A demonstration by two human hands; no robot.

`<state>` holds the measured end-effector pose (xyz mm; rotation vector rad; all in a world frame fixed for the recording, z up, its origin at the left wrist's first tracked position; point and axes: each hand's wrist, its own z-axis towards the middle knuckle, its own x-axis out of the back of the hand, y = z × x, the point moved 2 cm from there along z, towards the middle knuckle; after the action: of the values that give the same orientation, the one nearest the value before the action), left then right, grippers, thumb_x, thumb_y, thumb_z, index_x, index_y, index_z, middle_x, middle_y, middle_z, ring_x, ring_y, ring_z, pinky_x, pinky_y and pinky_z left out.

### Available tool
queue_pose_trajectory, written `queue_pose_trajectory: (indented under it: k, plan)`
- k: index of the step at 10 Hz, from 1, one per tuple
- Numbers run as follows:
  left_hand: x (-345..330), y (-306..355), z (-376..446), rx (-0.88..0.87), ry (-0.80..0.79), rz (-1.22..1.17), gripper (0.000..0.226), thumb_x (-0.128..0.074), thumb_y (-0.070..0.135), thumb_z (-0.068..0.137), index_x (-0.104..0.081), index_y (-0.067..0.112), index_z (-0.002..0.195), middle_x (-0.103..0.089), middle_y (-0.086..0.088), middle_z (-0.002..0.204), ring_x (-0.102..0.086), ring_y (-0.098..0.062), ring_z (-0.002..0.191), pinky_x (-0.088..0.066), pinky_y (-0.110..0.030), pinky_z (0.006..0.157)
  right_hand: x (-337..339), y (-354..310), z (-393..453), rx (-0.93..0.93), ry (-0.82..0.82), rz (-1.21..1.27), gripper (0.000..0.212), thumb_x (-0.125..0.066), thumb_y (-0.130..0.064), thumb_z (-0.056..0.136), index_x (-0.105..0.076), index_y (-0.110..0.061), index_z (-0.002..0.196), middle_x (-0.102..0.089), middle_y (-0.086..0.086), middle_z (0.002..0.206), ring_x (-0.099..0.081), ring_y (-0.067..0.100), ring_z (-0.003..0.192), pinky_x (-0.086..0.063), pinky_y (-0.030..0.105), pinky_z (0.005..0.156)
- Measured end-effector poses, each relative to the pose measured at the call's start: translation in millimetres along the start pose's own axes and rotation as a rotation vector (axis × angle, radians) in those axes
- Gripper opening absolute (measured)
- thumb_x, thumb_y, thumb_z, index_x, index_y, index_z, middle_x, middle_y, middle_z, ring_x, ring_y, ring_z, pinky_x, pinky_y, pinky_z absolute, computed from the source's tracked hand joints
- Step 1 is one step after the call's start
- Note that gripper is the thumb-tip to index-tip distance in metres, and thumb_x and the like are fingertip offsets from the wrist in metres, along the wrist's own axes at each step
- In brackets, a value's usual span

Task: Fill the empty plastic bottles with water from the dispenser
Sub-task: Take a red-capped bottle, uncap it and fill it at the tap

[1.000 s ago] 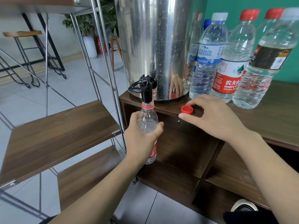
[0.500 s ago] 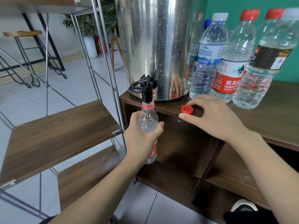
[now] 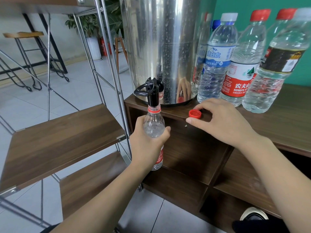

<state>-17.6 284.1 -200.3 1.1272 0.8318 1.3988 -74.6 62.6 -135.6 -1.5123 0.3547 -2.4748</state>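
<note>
A clear plastic bottle (image 3: pixel 154 125) with a red label and a red neck ring is upright, its open mouth directly under the black tap (image 3: pixel 150 89) of the steel water dispenser (image 3: pixel 165 47). My left hand (image 3: pixel 146 145) grips the bottle around its middle, and water shows inside its upper part. The bottle's red cap (image 3: pixel 194 114) lies open side up on the wooden cabinet top (image 3: pixel 286 121). My right hand (image 3: pixel 223 121) rests there, thumb and forefinger pinching the cap.
Several capped bottles stand right of the dispenser: a blue-labelled one (image 3: pixel 215 64), a red-labelled one (image 3: pixel 242 73) and a dark-labelled one (image 3: pixel 276 64). A metal-framed rack with wooden shelves (image 3: pixel 58 137) stands close on the left. Open cabinet compartments lie below.
</note>
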Motion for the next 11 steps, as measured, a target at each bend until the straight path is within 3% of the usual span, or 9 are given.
queue_pose_trajectory:
  k: [4, 8, 10, 11]
  plan:
    - [0.2, -0.3, 0.6, -0.013, -0.009, 0.004, 0.052, -0.089, 0.036, 0.080, -0.059, 0.026, 0.121, -0.069, 0.014, 0.108, -0.065, 0.003, 0.100, -0.047, -0.006, 0.079, 0.4, -0.2, -0.2, -0.007, -0.013, -0.003, 0.051, -0.054, -0.076, 0.082, -0.068, -0.035, 0.109, -0.063, -0.014, 0.111, -0.054, 0.014, 0.111, -0.043, 0.047, 0.104]
    - [0.0, -0.7, 0.5, -0.009, -0.009, 0.007, 0.050, -0.089, 0.036, 0.080, -0.059, 0.029, 0.119, -0.069, 0.016, 0.107, -0.064, 0.005, 0.100, -0.047, -0.007, 0.079, 2.3, -1.7, -0.6, -0.024, -0.026, -0.017, 0.051, -0.055, -0.075, 0.083, -0.068, -0.034, 0.110, -0.063, -0.015, 0.111, -0.053, 0.013, 0.111, -0.043, 0.046, 0.104]
    - [-0.1, -1.1, -0.2, -0.001, 0.009, -0.003, 0.049, -0.090, 0.035, 0.079, -0.059, 0.030, 0.117, -0.070, 0.015, 0.105, -0.065, 0.003, 0.099, -0.053, -0.023, 0.086, 3.9, -4.1, -1.1, -0.048, -0.045, -0.018, 0.059, -0.054, -0.079, 0.080, -0.068, -0.032, 0.113, -0.063, -0.013, 0.115, -0.054, 0.014, 0.114, -0.043, 0.046, 0.105]
    - [0.0, -0.6, -0.5, 0.000, 0.006, -0.012, 0.049, -0.090, 0.035, 0.079, -0.060, 0.030, 0.118, -0.070, 0.015, 0.105, -0.066, 0.002, 0.098, -0.052, -0.020, 0.084, 6.7, -9.1, -1.8, -0.062, -0.040, -0.023, 0.064, -0.053, -0.078, 0.081, -0.067, -0.028, 0.119, -0.064, -0.010, 0.119, -0.055, 0.016, 0.117, -0.043, 0.044, 0.106]
